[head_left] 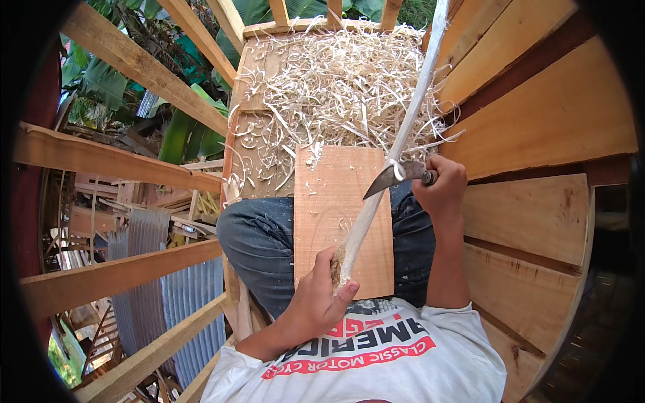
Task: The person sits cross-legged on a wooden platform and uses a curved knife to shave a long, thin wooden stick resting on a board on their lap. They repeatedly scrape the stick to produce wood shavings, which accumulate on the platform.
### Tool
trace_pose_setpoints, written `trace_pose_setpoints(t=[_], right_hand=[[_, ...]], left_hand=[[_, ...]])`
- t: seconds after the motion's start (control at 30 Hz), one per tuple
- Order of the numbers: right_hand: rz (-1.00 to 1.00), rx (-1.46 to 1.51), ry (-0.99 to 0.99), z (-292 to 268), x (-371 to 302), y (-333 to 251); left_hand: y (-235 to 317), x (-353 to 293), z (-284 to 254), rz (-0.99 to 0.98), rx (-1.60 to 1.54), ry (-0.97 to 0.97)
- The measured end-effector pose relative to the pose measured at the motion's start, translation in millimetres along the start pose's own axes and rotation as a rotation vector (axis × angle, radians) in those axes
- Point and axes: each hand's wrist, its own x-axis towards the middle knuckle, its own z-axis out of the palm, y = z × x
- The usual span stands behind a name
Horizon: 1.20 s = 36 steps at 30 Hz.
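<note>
My left hand point(321, 292) is closed round the near, rough-barked end of a long pale wooden stick point(408, 127). The stick slants up and away to the right, past the top of the view. In my right hand point(440, 185) is the dark handle of a curved knife point(392, 178). Its blade lies across the stick, tip toward the left, with a small curl of shaved wood on it. Under the stick, a flat wooden board point(322, 215) rests over my lap, with a few shavings on it.
A heap of curled wood shavings point(342, 80) covers the plank floor point(259, 158) ahead. Wooden rails point(127, 164) run along the left, with corrugated metal sheets point(195, 295) beyond. A plank wall point(531, 215) stands close on the right.
</note>
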Motion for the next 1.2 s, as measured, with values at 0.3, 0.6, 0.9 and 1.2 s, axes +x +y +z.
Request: trace_pose_setpoints(t=[0.3, 0.6, 0.9, 1.2], right_hand=[[-0.035, -0.030, 0.006, -1, 20, -11], [-0.040, 0.003, -0.006, 3, 42, -21], [0.059, 0.082, -0.069, 20, 39, -24], [-0.126, 0.432, -0.521, -6, -21, -59]], left_hand=[[3, -2, -8, 0.019, -0.001, 0.008], [2, -3, -12, 0.067, -0.026, 0.055], [-6, 0, -15, 0.049, -0.070, 0.099], [-37, 14, -38, -0.025, -0.470, 0.022]])
